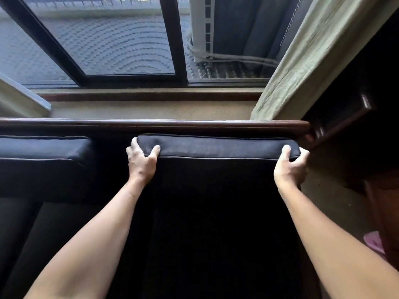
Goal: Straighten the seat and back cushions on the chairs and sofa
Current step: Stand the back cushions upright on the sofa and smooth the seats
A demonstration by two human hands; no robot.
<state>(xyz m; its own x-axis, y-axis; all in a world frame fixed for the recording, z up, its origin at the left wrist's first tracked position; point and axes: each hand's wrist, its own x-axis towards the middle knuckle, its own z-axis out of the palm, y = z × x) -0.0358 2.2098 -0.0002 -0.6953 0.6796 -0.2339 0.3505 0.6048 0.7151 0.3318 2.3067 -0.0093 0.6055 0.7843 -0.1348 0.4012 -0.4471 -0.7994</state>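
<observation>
A dark navy back cushion (218, 147) with light piping stands upright against the sofa's dark wooden top rail (151, 124), at the sofa's right end. My left hand (141, 160) grips its upper left corner, thumb on the front face. My right hand (290, 167) grips its upper right corner, fingers wrapped around the side. A second navy back cushion (43, 147) leans on the rail further left, with a gap between the two. The dark seat cushions (54, 229) lie below, mostly in shadow.
Behind the sofa are a window sill (151, 94) and a dark-framed window (129, 76). A pale green curtain (302, 61) hangs at the right. The dark wooden armrest (345, 117) ends the sofa at the right. Something pink (373, 241) lies on the floor.
</observation>
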